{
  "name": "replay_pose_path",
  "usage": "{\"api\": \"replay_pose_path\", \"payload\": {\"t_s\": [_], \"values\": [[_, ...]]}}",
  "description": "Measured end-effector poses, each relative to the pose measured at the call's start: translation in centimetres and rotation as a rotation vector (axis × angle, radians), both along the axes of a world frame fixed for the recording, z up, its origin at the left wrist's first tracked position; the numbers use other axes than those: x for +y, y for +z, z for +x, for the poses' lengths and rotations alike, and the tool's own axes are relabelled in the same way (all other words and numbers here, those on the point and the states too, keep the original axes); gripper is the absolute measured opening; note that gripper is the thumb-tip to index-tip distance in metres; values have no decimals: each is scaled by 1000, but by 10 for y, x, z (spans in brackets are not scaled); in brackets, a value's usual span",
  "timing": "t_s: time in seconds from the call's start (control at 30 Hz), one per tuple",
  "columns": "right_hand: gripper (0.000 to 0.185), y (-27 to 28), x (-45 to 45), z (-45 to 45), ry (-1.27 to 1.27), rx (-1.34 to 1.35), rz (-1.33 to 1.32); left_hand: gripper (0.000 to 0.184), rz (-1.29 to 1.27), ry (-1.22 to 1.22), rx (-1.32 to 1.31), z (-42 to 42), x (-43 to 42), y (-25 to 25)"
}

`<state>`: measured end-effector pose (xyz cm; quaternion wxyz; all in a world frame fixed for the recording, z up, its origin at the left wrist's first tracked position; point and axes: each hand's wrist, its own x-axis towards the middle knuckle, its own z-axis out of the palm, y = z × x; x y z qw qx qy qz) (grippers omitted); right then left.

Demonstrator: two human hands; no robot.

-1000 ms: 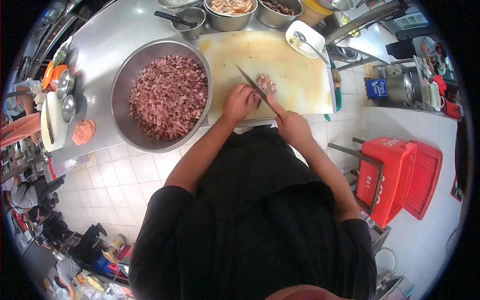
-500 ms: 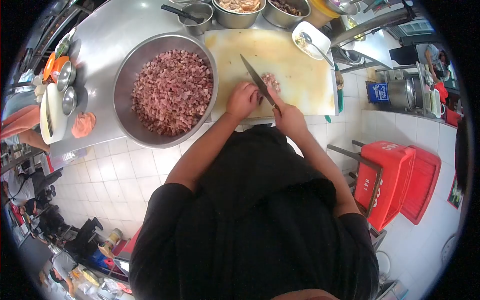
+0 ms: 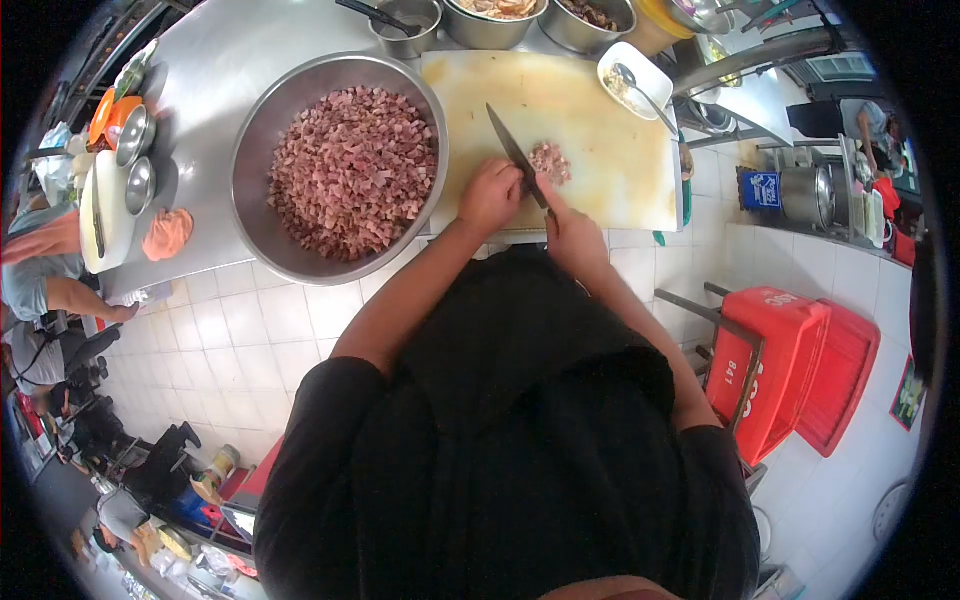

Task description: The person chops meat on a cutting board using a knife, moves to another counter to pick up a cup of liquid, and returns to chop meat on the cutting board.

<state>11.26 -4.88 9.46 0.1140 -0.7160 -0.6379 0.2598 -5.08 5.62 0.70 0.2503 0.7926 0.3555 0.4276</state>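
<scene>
My right hand point(image 3: 577, 243) grips the handle of a kitchen knife point(image 3: 513, 143), its blade slanting up and left over the white cutting board point(image 3: 620, 190). Close against the left side of the blade, my left hand point(image 3: 490, 197) has its fingers curled down on a piece of meat, mostly hidden beneath them. A small pile of diced meat point(image 3: 549, 163) lies on the board just right of the blade. Left of the board stands a large steel bowl point(image 3: 243, 170) holding a heap of diced pink meat point(image 3: 350, 170).
Behind the board are steel pots point(image 3: 490, 33) of food and a white dish point(image 3: 637, 65) with a spoon. Small metal bowls point(image 3: 137, 137), an orange cloth point(image 3: 168, 235) and another knife point(image 3: 98, 215) lie at left. A red bin point(image 3: 770, 370) stands at right. Other people are at the left edge.
The knife blade has shifted slightly against my left fingers, while both hands stay in nearly the same place on the board. The whole view has shifted a little.
</scene>
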Motion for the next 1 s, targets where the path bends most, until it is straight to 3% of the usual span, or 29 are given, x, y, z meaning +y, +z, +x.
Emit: {"api": "replay_pose_path", "payload": {"t_s": [0.23, 0.4, 0.63, 0.73, 0.87, 1.0], "values": [[75, 45, -12, -4, 9, 23, 15, 9, -208, 22, -122, -16, -9, 7], [76, 10, -19, -13, 2, -12, -47, 10, -243, 37, -62, -28, -15, 6], [75, 28, -9, -6, 18, 58, 70, 10, -102, 171, -145, -35, -13, 1], [74, 9, -11, -15, 28, 7, -38, 10, -159, 80, -8, -39, -16, 9], [73, -3, -11, -12, 2, 87, 30, 12, -80, 24, 126, -38, -19, 3], [72, 24, -3, -15, 17, 111, 87, 11, -31, 30, 151, -37, -10, 0]]}}
